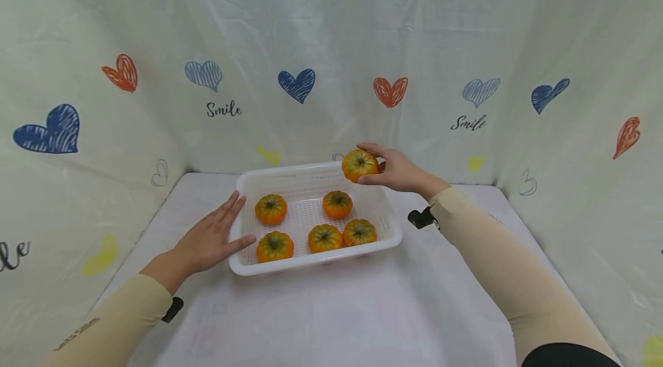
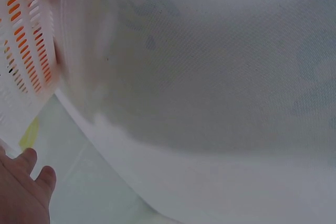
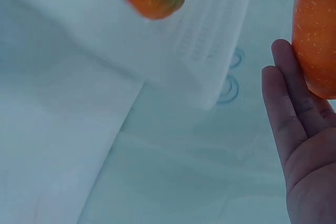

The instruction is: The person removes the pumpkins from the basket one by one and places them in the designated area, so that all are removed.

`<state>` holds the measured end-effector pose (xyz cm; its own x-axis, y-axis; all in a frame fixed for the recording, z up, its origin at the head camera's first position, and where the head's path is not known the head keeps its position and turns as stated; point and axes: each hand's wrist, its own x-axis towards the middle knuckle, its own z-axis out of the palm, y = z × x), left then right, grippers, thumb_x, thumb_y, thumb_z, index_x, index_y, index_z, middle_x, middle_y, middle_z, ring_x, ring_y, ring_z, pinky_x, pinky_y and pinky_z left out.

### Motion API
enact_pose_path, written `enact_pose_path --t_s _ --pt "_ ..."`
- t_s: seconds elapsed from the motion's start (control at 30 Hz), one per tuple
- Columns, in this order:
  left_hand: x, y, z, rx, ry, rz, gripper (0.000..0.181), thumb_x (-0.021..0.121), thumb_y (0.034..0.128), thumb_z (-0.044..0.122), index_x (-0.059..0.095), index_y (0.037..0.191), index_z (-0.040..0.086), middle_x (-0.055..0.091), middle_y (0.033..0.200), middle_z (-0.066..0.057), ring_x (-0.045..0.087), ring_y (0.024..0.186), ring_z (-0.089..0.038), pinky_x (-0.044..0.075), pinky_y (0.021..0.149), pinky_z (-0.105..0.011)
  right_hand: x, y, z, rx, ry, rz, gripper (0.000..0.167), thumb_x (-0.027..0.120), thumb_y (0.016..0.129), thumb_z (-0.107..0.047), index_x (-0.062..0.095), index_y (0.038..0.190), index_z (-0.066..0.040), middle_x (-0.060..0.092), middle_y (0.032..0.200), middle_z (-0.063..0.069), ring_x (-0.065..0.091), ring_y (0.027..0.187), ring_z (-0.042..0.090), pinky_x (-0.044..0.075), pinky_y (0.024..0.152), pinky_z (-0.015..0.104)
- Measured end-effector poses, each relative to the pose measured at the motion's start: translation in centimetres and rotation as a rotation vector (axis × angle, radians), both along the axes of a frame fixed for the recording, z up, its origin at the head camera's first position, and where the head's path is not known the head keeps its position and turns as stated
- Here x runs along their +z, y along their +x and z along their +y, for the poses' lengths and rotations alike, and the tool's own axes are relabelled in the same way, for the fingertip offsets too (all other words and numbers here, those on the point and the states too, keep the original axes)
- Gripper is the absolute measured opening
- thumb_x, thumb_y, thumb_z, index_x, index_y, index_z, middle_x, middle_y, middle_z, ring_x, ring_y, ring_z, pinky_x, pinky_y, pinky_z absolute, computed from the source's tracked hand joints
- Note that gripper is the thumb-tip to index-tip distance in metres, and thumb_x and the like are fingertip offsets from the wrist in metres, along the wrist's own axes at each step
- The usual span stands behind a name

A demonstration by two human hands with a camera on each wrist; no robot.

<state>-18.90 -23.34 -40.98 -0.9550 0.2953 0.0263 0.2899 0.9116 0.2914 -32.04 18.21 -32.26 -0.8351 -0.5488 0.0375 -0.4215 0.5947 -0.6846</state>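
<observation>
My right hand [image 1: 396, 171] holds a small orange pumpkin [image 1: 359, 165] between thumb and fingers, above the back right corner of a white plastic basket [image 1: 316, 264]. In the right wrist view the same pumpkin [image 3: 316, 38] shows its orange side against the fingers [image 3: 287, 106]. Several more small pumpkins lie in the basket, among them one at the back left [image 1: 271, 209] and one at the front left [image 1: 275, 247]. My left hand [image 1: 207, 239] rests at the basket's left rim, its fingers extended and the thumb reaching over the edge.
The basket stands on a table with a white cloth [image 1: 321, 321]. Close behind and at both sides hang pale curtains [image 1: 336, 27] printed with hearts and the word Smile. Slots in the basket wall [image 2: 26, 45] show orange from inside.
</observation>
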Motion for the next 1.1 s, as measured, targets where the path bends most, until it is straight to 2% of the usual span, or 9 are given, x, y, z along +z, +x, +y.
enact_pose_path --t_s 0.2,0.4,0.47,0.67,0.93,1.1 --pt "0.0 0.0 0.0 0.001 0.005 0.000 0.098 0.050 0.0934 0.066 0.011 0.160 0.006 0.004 0.165 -0.018 0.021 0.145 -0.045 0.021 0.113 -0.063 0.0 0.2 3.0 -0.100 -0.024 -0.009 0.086 0.079 0.086 -0.038 0.032 0.156 -0.019 0.043 0.146 0.014 0.061 0.110 0.034 0.055 0.090 0.044" --pt "-0.2 0.0 0.0 0.009 0.024 0.006 0.098 0.053 0.0924 0.066 0.013 0.160 0.006 0.005 0.165 -0.018 0.022 0.145 -0.046 0.022 0.113 -0.064 -1.2 -0.2 5.9 -0.209 -0.065 -0.010 0.086 0.077 0.088 -0.041 0.030 0.157 -0.018 0.035 0.154 0.014 0.049 0.125 0.038 0.049 0.098 0.052" --pt "-0.2 0.0 0.1 0.008 0.023 0.005 0.098 0.052 0.0923 0.066 0.013 0.160 0.006 0.005 0.165 -0.018 0.022 0.145 -0.046 0.022 0.113 -0.064 -1.7 -0.3 6.8 -0.246 -0.066 -0.020 0.087 0.076 0.088 -0.043 0.029 0.158 -0.019 0.035 0.154 0.016 0.052 0.122 0.039 0.050 0.097 0.053" --pt "0.0 0.0 0.0 -0.001 0.004 0.002 0.098 0.050 0.0932 0.067 0.011 0.160 0.006 0.004 0.165 -0.018 0.022 0.144 -0.046 0.021 0.113 -0.063 -3.8 -0.5 9.2 -0.337 -0.103 -0.092 0.091 0.076 0.086 -0.047 0.026 0.158 -0.021 0.038 0.149 0.019 0.064 0.101 0.034 0.055 0.090 0.048" --pt "0.0 0.0 0.0 0.001 0.011 -0.008 0.099 0.049 0.0933 0.067 0.008 0.161 0.008 0.003 0.166 -0.017 0.021 0.145 -0.046 0.021 0.113 -0.063 -7.5 -0.7 10.8 -0.457 -0.153 -0.185 0.096 0.078 0.084 -0.047 0.024 0.159 -0.019 0.036 0.149 0.024 0.065 0.104 0.039 0.057 0.087 0.040" --pt "0.0 0.0 0.0 0.006 0.015 -0.015 0.098 0.049 0.0934 0.067 0.007 0.161 0.009 0.003 0.166 -0.017 0.020 0.145 -0.046 0.021 0.113 -0.063 -9.7 -0.7 11.0 -0.505 -0.151 -0.231 0.097 0.078 0.084 -0.046 0.024 0.158 -0.016 0.034 0.147 0.026 0.065 0.097 0.033 0.057 0.084 0.036"
